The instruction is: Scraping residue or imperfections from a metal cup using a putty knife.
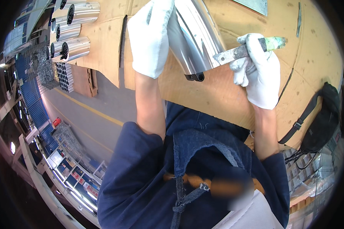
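Observation:
My left hand (151,49), in a white glove, grips the side of a shiny metal tube (200,36). The tube lies slanted over the cardboard-covered table (202,95), with a black piece (195,77) at its near end. In my right hand (263,76), also gloved in white, is a flat-bladed hand tool (274,43) with a worn handle wrapped in pale green. Its grey, stained blade points left and its tip meets the tube's right edge near the lower end; whether it presses on the metal I cannot tell.
Several shiny tubes with dark inner ends (78,47) lie at the table's far left. A grey plate (256,4) rests at the far edge. On the right is a black strap bag (321,118). Beyond the table's left edge, a wire cart (67,137) stands on the floor.

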Motion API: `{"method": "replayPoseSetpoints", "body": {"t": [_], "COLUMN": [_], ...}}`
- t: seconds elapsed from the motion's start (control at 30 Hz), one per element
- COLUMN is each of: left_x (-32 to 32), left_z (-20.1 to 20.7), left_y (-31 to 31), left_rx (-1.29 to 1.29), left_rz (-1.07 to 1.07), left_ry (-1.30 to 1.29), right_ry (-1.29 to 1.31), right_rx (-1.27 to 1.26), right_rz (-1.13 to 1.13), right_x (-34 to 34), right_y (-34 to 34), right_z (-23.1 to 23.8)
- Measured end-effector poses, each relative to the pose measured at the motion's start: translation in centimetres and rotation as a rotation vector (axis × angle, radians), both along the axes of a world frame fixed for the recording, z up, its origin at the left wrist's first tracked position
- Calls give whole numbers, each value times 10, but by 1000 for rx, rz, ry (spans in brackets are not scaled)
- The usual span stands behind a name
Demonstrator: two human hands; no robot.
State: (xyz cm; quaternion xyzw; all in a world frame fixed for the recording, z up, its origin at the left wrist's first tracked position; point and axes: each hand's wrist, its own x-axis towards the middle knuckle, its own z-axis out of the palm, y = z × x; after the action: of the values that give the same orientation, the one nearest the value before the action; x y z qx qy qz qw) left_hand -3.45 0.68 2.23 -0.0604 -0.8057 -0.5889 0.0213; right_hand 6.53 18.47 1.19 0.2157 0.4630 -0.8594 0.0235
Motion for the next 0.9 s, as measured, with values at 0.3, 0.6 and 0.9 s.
{"method": "replayPoseSetpoints", "body": {"t": [0.3, 0.6, 0.9], "left_x": [2, 4, 1], "left_z": [5, 13, 2], "left_y": [2, 4, 0], "left_rx": [-40, 4, 14], "left_rz": [-27, -34, -9], "left_ry": [21, -33, -29], "right_ry": [143, 171, 49], "right_rx": [-107, -379, -353], "right_rz": [-21, -72, -37], "right_x": [6, 23, 28], "right_y": [10, 6, 0], "right_z": [-6, -15, -16]}}
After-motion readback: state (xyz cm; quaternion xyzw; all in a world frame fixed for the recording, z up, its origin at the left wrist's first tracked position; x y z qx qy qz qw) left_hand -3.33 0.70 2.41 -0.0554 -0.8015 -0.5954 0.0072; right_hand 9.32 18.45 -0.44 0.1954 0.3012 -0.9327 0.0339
